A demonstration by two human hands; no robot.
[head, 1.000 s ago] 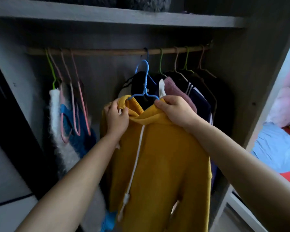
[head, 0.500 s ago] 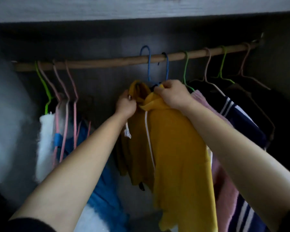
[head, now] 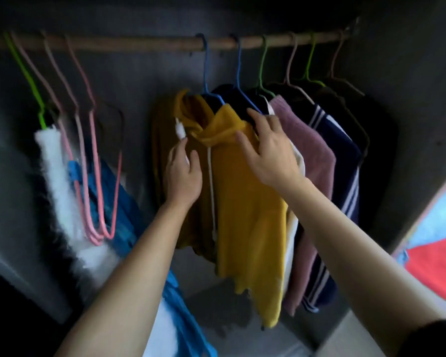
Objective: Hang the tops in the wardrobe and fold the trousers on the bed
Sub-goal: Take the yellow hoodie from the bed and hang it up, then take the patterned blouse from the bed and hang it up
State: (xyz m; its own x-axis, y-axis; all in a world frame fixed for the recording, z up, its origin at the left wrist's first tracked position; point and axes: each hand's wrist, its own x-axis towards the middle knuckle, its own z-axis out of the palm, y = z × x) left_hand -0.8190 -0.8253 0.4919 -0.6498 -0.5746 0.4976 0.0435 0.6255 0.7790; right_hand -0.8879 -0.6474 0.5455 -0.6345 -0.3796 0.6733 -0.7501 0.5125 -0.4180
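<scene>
1. Yellow hoodie (head: pixel 245 197) hung in the wardrobe on a blue hanger (head: pixel 207 73), whose hook was over the wooden rail (head: pixel 139 43), roughly mid-rail.
2. Left hand (head: pixel 183 176) was wide: fingers straight, loosely apart, curled round nothing. It sat at the hoodie's front edge, with the forefinger tip just under the upper end of the white drawstring (head: pixel 211 181). Too blurry to tell if it touched the cord.
3. Right hand (head: pixel 268 153) was also wide, fingers spread flat and resting on the hoodie's shoulder beside the hood. Its fingertips reached the dark top (head: pixel 229 95) on the second blue hanger (head: pixel 240 70).
4. Packed close beyond that were a pink top (head: pixel 312 155), a navy striped top (head: pixel 341 150) and more dark clothes on green and pale hangers.
5. At the other end of the rail, a green hanger (head: pixel 29 81) carried a white fluffy garment (head: pixel 59 176). Empty pink hangers (head: pixel 95 163) hung beside it, with a blue garment (head: pixel 125 202) behind them.
6. Past the wardrobe's side panel (head: pixel 410 124), the bed (head: pixel 438 256) showed red and light-blue bedding.
</scene>
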